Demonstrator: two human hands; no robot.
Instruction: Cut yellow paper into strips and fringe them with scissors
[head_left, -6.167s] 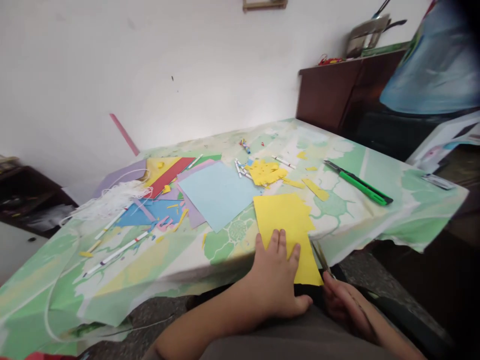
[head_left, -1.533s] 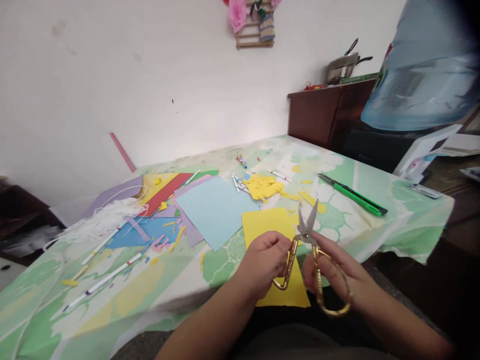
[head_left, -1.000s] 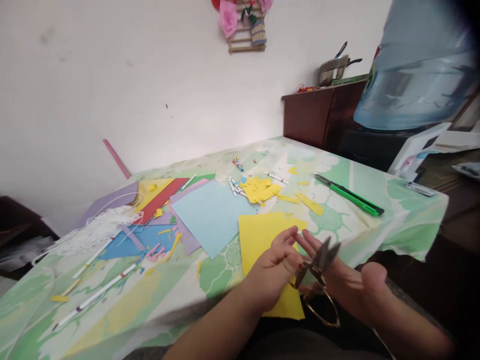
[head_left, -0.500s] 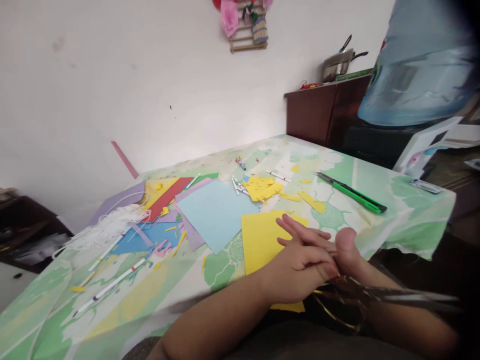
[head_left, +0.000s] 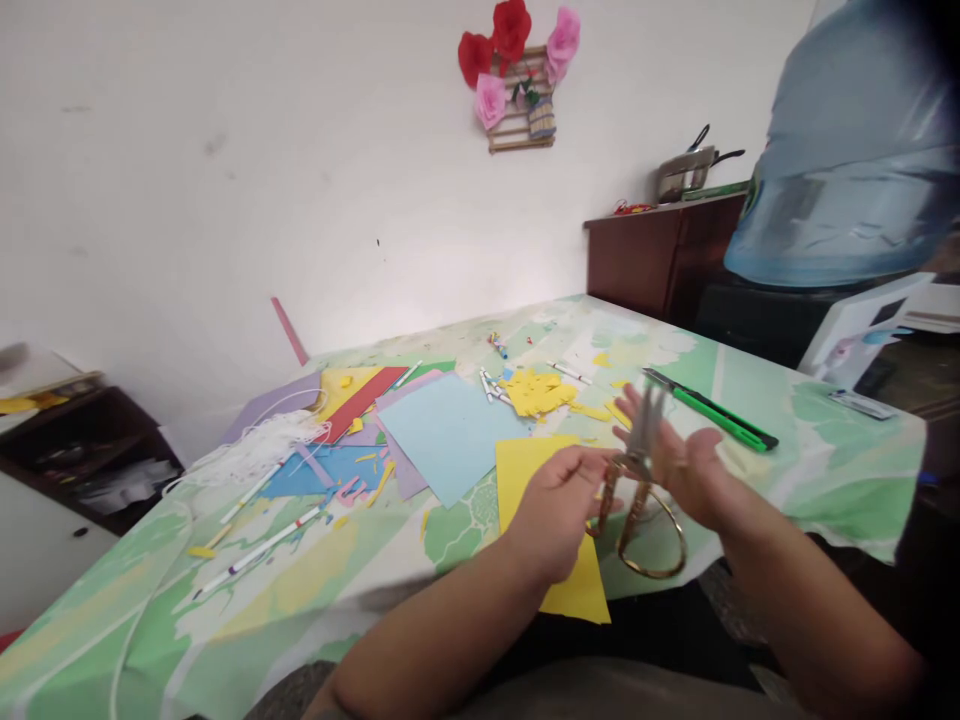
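My left hand (head_left: 556, 512) grips one handle loop of a pair of scissors (head_left: 636, 468) with gold handles, its fingertips pinched at the loop. The blades point up and away from me, slightly blurred. Just behind and right of the blades, my right hand (head_left: 701, 478) is open, palm turned up and fingers spread. Whether its fingers touch the blades I cannot tell. Beneath my left hand lies a yellow sheet of paper (head_left: 517, 468), partly covered by that hand and reaching over the table's near edge.
On the patterned tablecloth (head_left: 300, 630) lie a light blue sheet (head_left: 450, 430), yellow scraps (head_left: 540, 392), white string (head_left: 255, 450), several markers (head_left: 251, 553) and a green utility knife (head_left: 724, 418). A large water bottle (head_left: 840, 210) stands at the right.
My hands, close together before, have moved apart. The scissors have swung from pointing right to pointing up and away, between my hands. The view has shifted, showing more wall above.
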